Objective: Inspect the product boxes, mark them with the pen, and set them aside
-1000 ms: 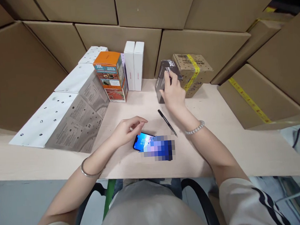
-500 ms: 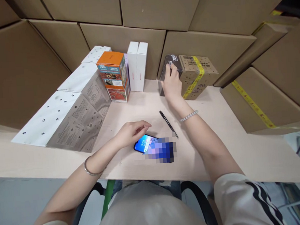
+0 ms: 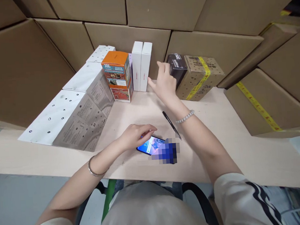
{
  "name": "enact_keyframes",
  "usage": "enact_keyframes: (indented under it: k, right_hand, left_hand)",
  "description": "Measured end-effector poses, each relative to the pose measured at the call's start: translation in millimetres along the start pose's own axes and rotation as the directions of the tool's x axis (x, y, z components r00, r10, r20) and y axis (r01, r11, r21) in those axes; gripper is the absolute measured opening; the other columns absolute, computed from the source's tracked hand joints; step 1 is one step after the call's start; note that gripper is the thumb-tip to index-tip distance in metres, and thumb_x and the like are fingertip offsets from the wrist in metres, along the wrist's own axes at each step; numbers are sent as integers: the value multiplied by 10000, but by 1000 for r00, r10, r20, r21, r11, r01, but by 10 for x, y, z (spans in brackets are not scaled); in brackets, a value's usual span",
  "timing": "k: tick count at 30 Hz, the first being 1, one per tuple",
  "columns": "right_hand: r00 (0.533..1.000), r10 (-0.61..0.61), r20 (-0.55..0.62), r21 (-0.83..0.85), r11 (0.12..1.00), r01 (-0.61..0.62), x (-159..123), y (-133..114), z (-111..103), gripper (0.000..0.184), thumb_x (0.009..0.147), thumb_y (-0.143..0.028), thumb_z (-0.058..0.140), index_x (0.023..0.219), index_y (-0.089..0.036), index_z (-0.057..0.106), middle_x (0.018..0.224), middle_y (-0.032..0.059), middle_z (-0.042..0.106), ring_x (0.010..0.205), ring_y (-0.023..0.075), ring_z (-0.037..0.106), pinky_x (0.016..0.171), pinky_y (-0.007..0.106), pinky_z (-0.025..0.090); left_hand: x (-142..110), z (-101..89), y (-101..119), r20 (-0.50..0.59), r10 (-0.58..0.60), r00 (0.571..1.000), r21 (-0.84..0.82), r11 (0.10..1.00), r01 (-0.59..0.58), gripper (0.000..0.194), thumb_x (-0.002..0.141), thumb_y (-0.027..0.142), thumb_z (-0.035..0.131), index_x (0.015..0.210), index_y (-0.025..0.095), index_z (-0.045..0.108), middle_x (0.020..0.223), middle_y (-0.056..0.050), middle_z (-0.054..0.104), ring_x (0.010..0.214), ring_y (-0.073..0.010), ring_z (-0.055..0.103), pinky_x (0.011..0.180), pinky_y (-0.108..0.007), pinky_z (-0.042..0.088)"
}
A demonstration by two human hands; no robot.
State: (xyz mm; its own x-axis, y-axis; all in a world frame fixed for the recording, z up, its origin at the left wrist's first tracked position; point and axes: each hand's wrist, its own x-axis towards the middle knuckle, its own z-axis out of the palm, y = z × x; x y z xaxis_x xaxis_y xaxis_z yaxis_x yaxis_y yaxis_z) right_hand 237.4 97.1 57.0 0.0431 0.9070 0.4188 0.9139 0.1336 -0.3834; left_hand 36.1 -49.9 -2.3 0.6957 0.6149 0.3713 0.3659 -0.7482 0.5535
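Note:
My right hand (image 3: 163, 83) is stretched far across the desk with its fingers apart, holding nothing, between two upright white boxes (image 3: 142, 65) and a dark box (image 3: 177, 69). The dark box stands pushed against a tape-bound brown carton (image 3: 200, 76). My left hand (image 3: 136, 135) rests with curled fingers on the near end of a lit phone (image 3: 159, 149) that lies flat on the desk. A black pen (image 3: 171, 124) lies between my two arms.
A light wooden desk (image 3: 218, 128) is walled in by large cardboard cartons (image 3: 124, 35). Long white printed boxes (image 3: 70, 113) lie along the left. An orange food box (image 3: 117, 76) stands beside the white ones. A taped carton (image 3: 267, 101) sits at the right.
My right hand pushed the dark box back against the brown carton, let go and slid left toward the white boxes. My left hand stayed on the phone.

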Motion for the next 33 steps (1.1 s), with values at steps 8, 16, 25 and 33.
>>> enact_keyframes:
  k: [8, 16, 25, 33]
  right_hand:
    - [969, 199, 146, 130, 967, -218, 372, -106, 339, 864, 951, -476, 813, 1599, 15, 522, 1445, 320, 717, 1367, 443, 713, 1183, 550, 548]
    - [967, 215, 139, 186, 953, -239, 326, 146, 478, 868, 950, -488, 740, 1660, -46, 505, 1464, 267, 738, 1400, 388, 711, 1187, 486, 545]
    - [968, 250, 23, 216, 944, -249, 386, 43, 580, 636, 923, -468, 719, 1444, -105, 686, 1255, 221, 818, 1269, 388, 757, 1117, 550, 577]
    - [964, 258, -69, 235, 943, -235, 188, -97, 415, 256, 904, -356, 649, 1054, -156, 705, 998, 162, 797, 963, 310, 770, 966, 492, 608]
  left_hand:
    - [10, 60, -20, -11, 111, 994, 65, 992, -110, 288, 1133, 282, 479, 1182, 190, 747, 914, -25, 871, 699, -132, 797, 650, -220, 511]
    - [22, 15, 43, 13, 170, 985, 113, 979, -170, 303, 1139, 242, 447, 1167, 175, 741, 904, -15, 869, 713, -135, 808, 658, -242, 494]
    - [29, 1, 72, 1, 183, 983, 180, 967, -180, 310, 1130, 234, 447, 1167, 171, 748, 914, -9, 874, 733, -144, 823, 660, -253, 499]
    - [27, 32, 40, -41, 54, 998, 125, 991, -49, 295, 1116, 262, 480, 1178, 173, 755, 830, -17, 848, 645, -145, 773, 621, -241, 487]
